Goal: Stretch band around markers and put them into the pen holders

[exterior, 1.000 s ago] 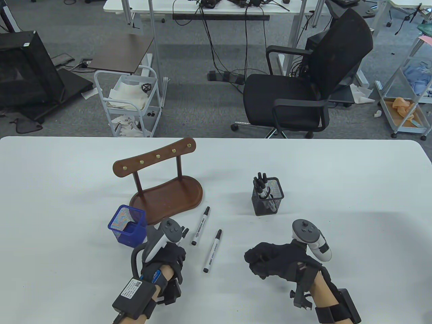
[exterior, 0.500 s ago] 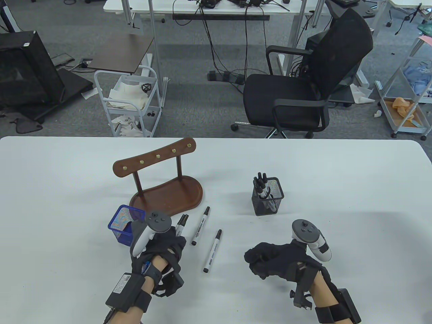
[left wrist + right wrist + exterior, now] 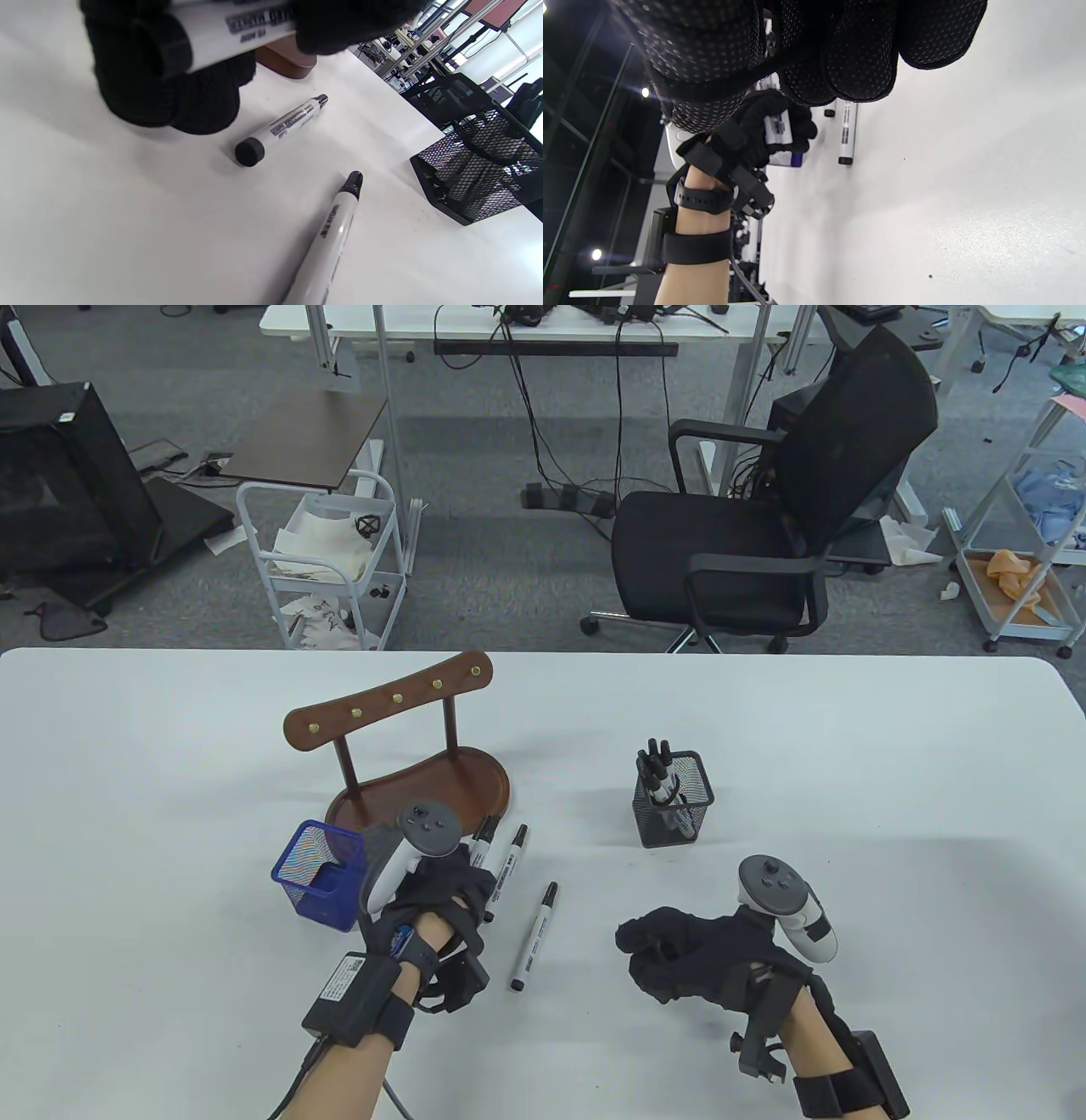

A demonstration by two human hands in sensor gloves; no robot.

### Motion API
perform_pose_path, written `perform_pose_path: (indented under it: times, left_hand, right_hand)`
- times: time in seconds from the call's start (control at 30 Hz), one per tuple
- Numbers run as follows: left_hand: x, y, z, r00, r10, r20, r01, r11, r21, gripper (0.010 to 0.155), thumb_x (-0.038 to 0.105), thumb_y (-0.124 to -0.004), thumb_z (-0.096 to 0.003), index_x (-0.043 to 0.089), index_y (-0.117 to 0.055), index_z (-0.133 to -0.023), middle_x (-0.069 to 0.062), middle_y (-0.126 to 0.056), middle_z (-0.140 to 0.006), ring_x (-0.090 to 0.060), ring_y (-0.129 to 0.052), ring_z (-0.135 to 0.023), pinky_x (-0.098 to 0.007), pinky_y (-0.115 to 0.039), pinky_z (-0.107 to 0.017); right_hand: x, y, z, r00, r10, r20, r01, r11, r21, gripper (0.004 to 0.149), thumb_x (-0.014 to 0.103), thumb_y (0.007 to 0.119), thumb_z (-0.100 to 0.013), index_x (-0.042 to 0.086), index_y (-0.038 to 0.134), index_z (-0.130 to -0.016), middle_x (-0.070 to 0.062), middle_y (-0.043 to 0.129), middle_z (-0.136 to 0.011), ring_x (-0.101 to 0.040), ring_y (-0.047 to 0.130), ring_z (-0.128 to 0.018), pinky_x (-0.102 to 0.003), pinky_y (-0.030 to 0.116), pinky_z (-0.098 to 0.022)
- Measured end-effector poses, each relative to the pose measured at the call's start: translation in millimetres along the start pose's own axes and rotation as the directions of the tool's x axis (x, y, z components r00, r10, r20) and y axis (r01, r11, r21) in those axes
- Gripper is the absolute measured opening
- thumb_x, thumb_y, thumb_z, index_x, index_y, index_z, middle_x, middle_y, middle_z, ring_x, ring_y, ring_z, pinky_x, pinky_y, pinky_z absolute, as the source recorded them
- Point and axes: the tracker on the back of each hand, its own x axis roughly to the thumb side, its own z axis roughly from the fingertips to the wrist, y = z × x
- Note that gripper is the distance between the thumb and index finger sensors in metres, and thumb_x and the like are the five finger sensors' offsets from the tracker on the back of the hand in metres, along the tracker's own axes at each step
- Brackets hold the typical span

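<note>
The left hand (image 3: 445, 899) in its black sensor glove curls its fingers round a bundle of white markers with black caps (image 3: 231, 29), raised off the white table (image 3: 848, 780) just beside the blue mesh pen holder (image 3: 318, 874). Two more white markers, one nearer the wooden rack (image 3: 507, 869) and one nearer the person (image 3: 534, 937), lie loose on the table. The right hand (image 3: 679, 954) rests on the table with fingers curled, holding nothing. A black mesh pen holder (image 3: 674, 802) stands farther back, already containing markers.
</note>
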Motion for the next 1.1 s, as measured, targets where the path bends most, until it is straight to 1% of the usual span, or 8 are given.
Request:
perform_pose_path:
  times: [0.17, 0.3, 0.4, 0.57, 0.63, 0.73, 0.93, 1.1]
  left_hand:
    - [10.1, -1.8, -12.2, 1.0, 0.004, 0.015, -0.004, 1.0, -0.026, 0.045, 0.026, -0.073, -0.059, 0.007, -0.059, -0.097, -0.025, -0.086, -0.091, -0.034, -0.103, -0.067, -0.051, -0.092, -0.048]
    - [13.0, -4.3, -20.2, 0.999, 0.041, 0.022, -0.04, 0.999, -0.035, 0.048, 0.02, -0.073, -0.0582, 0.007, -0.055, -0.101, -0.016, -0.09, -0.083, -0.028, -0.103, -0.061, -0.053, -0.089, -0.049]
    - [13.2, -5.6, -24.6, 0.999, 0.052, 0.014, -0.051, 0.998, -0.025, 0.046, 0.028, -0.069, -0.0605, 0.009, -0.054, -0.099, -0.011, -0.089, -0.079, -0.024, -0.101, -0.056, -0.05, -0.088, -0.046]
    - [16.2, -10.6, -29.8, 1.0, -0.017, -0.022, 0.017, 1.0, -0.005, 0.049, 0.034, -0.081, -0.058, 0.011, -0.06, -0.096, -0.007, -0.093, -0.07, -0.019, -0.102, -0.045, -0.046, -0.09, -0.039]
    - [18.2, -13.7, -30.7, 0.997, -0.062, -0.043, 0.062, 0.998, 0.004, 0.057, 0.037, -0.086, -0.0548, 0.01, -0.06, -0.098, -0.007, -0.094, -0.07, -0.019, -0.102, -0.046, -0.046, -0.09, -0.039]
    - [21.8, -16.9, -33.6, 0.988, -0.136, -0.077, 0.138, 0.99, 0.028, 0.063, 0.039, -0.089, -0.0525, 0.008, -0.061, -0.099, -0.008, -0.094, -0.07, -0.02, -0.102, -0.046, -0.046, -0.09, -0.039]
    - [27.2, -23.2, -41.7, 0.972, -0.21, -0.104, 0.213, 0.977, 0.024, 0.066, 0.039, -0.089, -0.0513, 0.005, -0.062, -0.101, -0.011, -0.095, -0.071, -0.022, -0.101, -0.049, -0.047, -0.089, -0.04]
    - [27.6, -26.4, -45.5, 0.968, -0.229, -0.106, 0.232, 0.972, 0.022, 0.065, 0.038, -0.089, -0.0515, 0.003, -0.065, -0.101, -0.01, -0.095, -0.067, -0.022, -0.1, -0.051, -0.048, -0.088, -0.042]
  right_hand:
    - [0.1, -0.5, 0.5, 1.0, -0.001, -0.003, 0.001, 1.0, -0.002, 0.058, 0.035, 0.095, -0.045, 0.03, 0.071, -0.097, -0.008, 0.093, -0.084, -0.031, 0.093, -0.064, -0.06, 0.071, -0.061]
    - [0.5, -1.1, 0.9, 1.0, -0.002, -0.002, 0.002, 1.0, -0.004, 0.057, 0.035, 0.095, -0.046, 0.03, 0.071, -0.097, -0.008, 0.094, -0.084, -0.031, 0.093, -0.064, -0.06, 0.071, -0.061]
    - [0.8, -1.3, 1.1, 1.0, -0.002, -0.001, 0.002, 1.0, -0.003, 0.057, 0.035, 0.095, -0.046, 0.03, 0.071, -0.097, -0.008, 0.093, -0.083, -0.031, 0.093, -0.064, -0.06, 0.071, -0.061]
    - [0.9, -1.8, 1.2, 1.0, -0.001, 0.0, 0.001, 1.0, -0.003, 0.057, 0.035, 0.095, -0.045, 0.03, 0.071, -0.097, -0.008, 0.093, -0.084, -0.031, 0.093, -0.064, -0.06, 0.071, -0.061]
    - [1.0, -2.0, 1.5, 1.0, 0.0, 0.0, 0.0, 1.0, -0.004, 0.057, 0.035, 0.095, -0.046, 0.03, 0.072, -0.097, -0.008, 0.093, -0.083, -0.031, 0.093, -0.064, -0.06, 0.071, -0.061]
    - [1.0, -2.6, 1.8, 1.0, 0.001, 0.001, -0.001, 1.0, -0.007, 0.057, 0.035, 0.095, -0.046, 0.03, 0.072, -0.097, -0.008, 0.093, -0.083, -0.031, 0.093, -0.064, -0.06, 0.071, -0.061]
    - [1.2, -3.1, 2.3, 1.0, 0.002, 0.003, -0.001, 1.0, -0.009, 0.056, 0.035, 0.095, -0.046, 0.029, 0.072, -0.097, -0.008, 0.093, -0.083, -0.031, 0.093, -0.064, -0.06, 0.071, -0.061]
    - [1.4, -3.7, 2.8, 1.0, 0.001, 0.009, -0.001, 1.0, -0.01, 0.056, 0.035, 0.094, -0.046, 0.029, 0.072, -0.097, -0.008, 0.093, -0.083, -0.031, 0.093, -0.064, -0.06, 0.071, -0.061]
